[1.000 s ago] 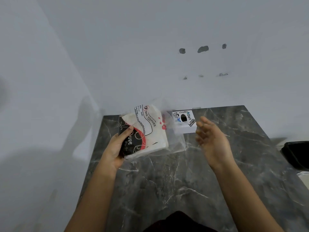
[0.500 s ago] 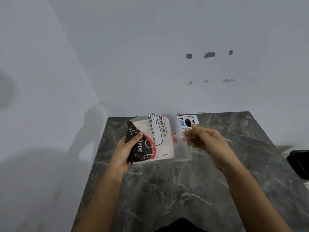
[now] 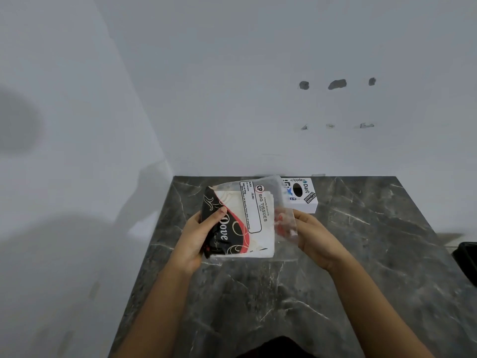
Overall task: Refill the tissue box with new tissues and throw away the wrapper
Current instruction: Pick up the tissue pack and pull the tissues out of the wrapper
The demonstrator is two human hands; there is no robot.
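Clear plastic-wrapped tissue pack (image 3: 255, 228): white, with black and red panel bearing cream swirls. White rectangular tissue box (image 3: 307, 200): black oval opening, blue and black stickers. Dark grey marble tabletop (image 3: 361, 254): white veining.

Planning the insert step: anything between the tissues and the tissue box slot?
Only the clear wrapper, still around the tissues; left hand and right hand grip it. The tissue box slot looks uncovered.

The box (image 3: 305, 200) is small and white with printed stickers and a dark oval slot on top. It stands upright. The pack (image 3: 260, 228) of white tissues is sealed in a clear wrapper (image 3: 285, 226) with black-and-red print. It is held tilted just in front-left of the box, and its far corner overlaps the box's left side.
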